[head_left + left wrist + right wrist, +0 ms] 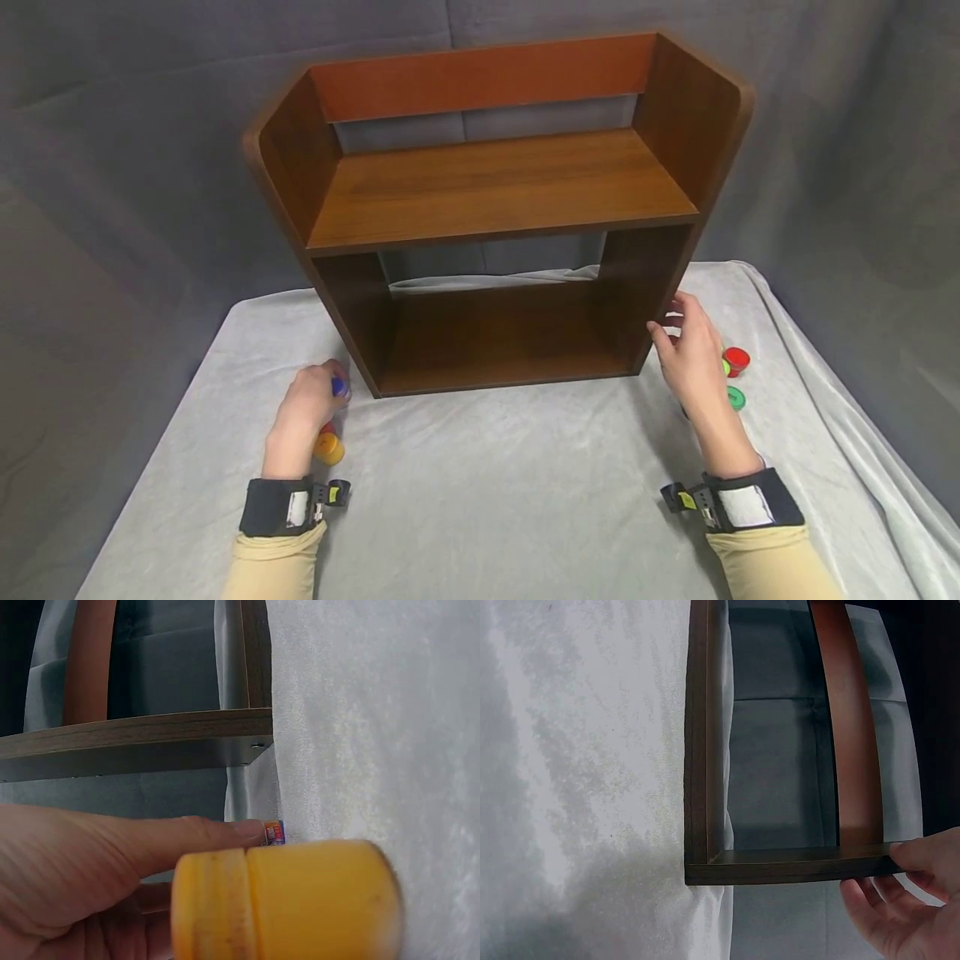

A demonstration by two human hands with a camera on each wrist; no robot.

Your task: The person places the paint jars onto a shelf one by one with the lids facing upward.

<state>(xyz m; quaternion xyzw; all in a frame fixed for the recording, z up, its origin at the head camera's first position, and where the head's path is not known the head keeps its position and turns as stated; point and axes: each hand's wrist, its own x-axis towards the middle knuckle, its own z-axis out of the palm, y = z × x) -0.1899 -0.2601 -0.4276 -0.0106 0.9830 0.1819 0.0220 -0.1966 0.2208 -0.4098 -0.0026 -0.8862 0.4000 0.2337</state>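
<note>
A brown wooden shelf unit (480, 187) stands upright on the cloth-covered table. At its left side, my left hand (300, 408) grips a small tub with a blue lid (340, 387). In the left wrist view, the thumb (217, 834) presses against that tub's colourful label (274, 832); most of the tub is hidden. A yellow tub (322, 900) fills the foreground there. On the other side, my right hand (690, 358) holds the shelf's right side panel (802, 864), thumb on its front edge and fingers behind its outer face.
Beside my right hand, a red tub (737, 360) and a green-lidded tub (735, 398) stand on the table (495, 492), partly covered by the hand. Near my left wrist is the yellow tub (329, 448), with something red behind it. Grey cloth (120, 167) hangs around the table.
</note>
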